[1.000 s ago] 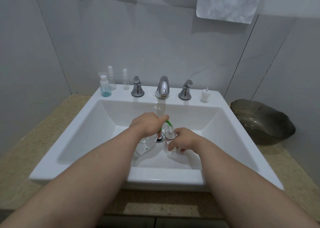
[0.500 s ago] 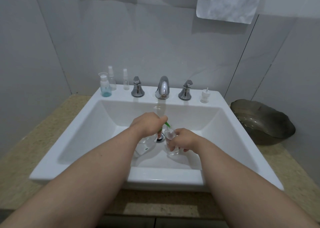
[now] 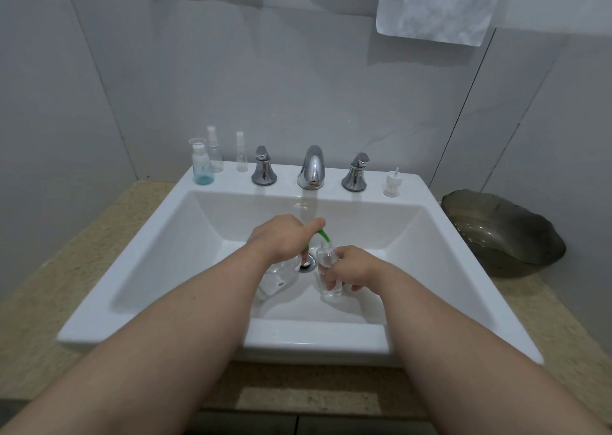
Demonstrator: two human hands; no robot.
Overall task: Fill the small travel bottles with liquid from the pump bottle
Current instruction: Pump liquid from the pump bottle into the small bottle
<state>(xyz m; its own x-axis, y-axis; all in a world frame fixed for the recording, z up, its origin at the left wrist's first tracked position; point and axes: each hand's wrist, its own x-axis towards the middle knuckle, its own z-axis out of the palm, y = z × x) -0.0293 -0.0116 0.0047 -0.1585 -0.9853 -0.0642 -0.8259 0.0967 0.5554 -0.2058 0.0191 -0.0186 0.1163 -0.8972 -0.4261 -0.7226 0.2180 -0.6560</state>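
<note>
Hands (image 3: 281, 240) (image 3: 351, 269) around pump bottle (image 3: 275, 282), travel bottle (image 3: 327, 258)

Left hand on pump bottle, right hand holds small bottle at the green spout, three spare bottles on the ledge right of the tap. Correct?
Not quite: the head view shows the three spare bottles left of the tap, not right. Left hand on pump bottle, right hand holding small bottle at the green spout: correct.

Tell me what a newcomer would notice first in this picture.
In the white sink, the left hand grips the pump bottle, its green spout over the small bottle in the right hand. Three more bottles stand back left on the ledge; a dark bowl sits on the counter, right.
</note>
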